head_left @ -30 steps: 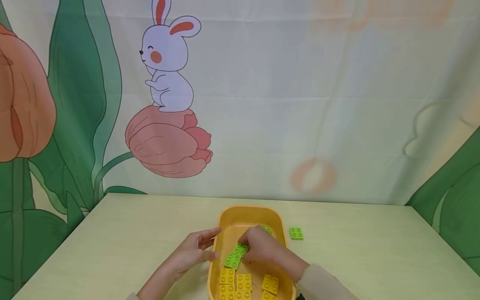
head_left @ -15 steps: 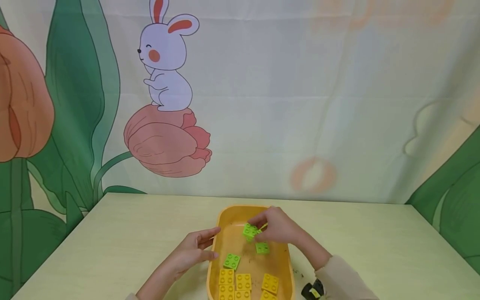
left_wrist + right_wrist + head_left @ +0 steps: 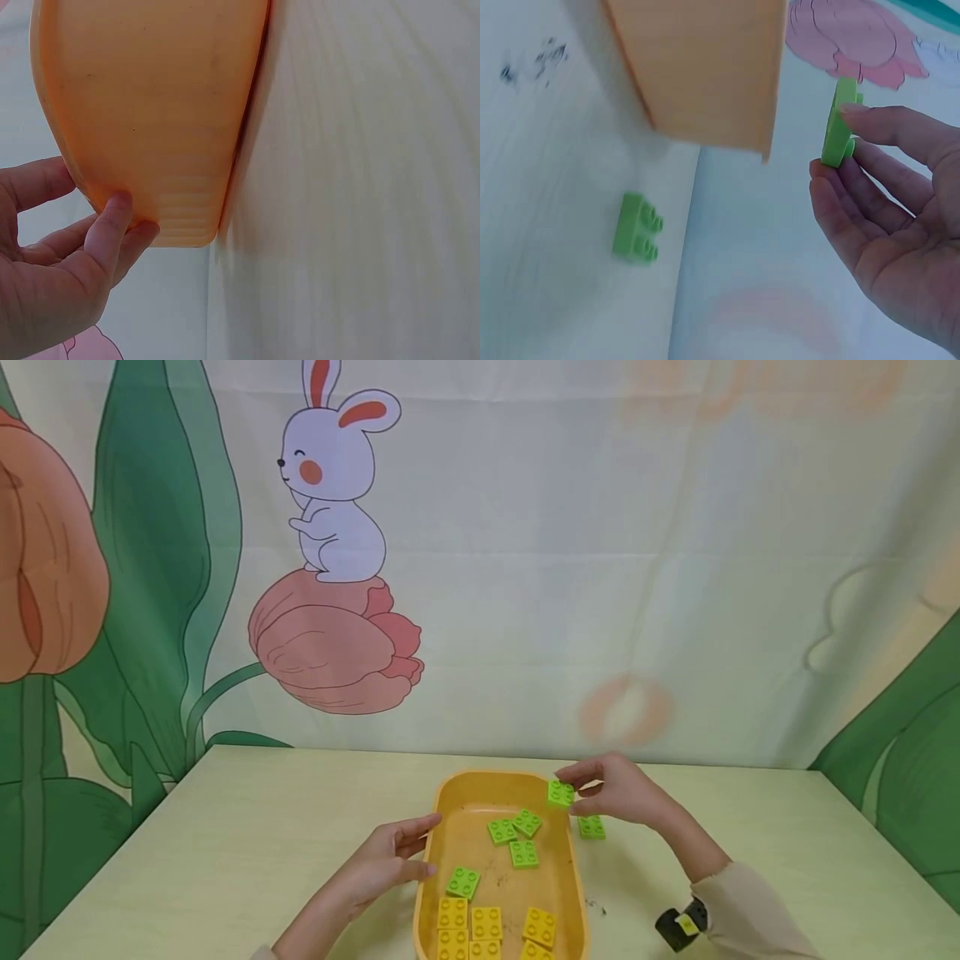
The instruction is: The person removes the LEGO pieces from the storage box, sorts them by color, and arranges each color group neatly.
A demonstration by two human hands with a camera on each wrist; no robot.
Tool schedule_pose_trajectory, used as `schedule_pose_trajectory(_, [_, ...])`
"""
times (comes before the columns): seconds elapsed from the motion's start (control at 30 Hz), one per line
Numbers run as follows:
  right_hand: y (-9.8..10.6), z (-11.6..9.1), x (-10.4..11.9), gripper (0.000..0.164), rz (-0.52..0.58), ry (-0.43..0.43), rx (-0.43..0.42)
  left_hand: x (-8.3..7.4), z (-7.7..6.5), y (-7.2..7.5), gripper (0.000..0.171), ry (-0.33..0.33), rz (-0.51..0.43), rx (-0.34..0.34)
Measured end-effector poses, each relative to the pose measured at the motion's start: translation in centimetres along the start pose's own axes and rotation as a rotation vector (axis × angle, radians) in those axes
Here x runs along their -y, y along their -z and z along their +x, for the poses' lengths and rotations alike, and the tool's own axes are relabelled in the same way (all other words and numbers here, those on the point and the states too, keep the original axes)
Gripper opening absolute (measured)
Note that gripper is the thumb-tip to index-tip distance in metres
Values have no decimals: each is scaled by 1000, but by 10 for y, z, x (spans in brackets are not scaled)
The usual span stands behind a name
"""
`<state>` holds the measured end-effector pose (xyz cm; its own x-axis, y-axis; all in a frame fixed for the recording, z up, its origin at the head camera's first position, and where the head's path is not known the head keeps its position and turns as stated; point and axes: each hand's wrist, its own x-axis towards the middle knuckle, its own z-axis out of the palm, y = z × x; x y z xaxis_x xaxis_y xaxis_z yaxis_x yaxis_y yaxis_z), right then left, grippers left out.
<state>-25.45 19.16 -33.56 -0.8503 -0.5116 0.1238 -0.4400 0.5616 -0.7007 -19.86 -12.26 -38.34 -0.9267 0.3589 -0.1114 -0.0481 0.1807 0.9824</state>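
My right hand pinches a green building block between thumb and fingers, just above the right rim of the yellow tray. In the right wrist view the block is held on edge, clear of the tray's wall. A second green block lies on the table beside the tray, partly below the right hand. My left hand rests against the tray's left side. Its fingertips touch the wall and rim in the left wrist view, fingers spread. Inside the tray lie several green blocks.
Several yellow blocks lie at the tray's near end, partly cut off by the frame. A black band sits at the right wrist. Behind the pale table hangs a printed curtain with a rabbit and flowers.
My right hand has risen out of the tray and moved right with a green block. Green blocks in the tray now lie differently. The left hand has stayed at the tray's side.
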Motion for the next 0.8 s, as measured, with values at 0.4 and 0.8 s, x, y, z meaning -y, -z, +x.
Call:
schedule_pose_trajectory(0.4, [23,-18,-48,41,1,-56,-49,-2,-1,0,64,8,0,-7])
schedule_pose_trajectory(0.8, [28,-32,-80,43,-40,-108,-25,-1,1,0,64,4,-16,11])
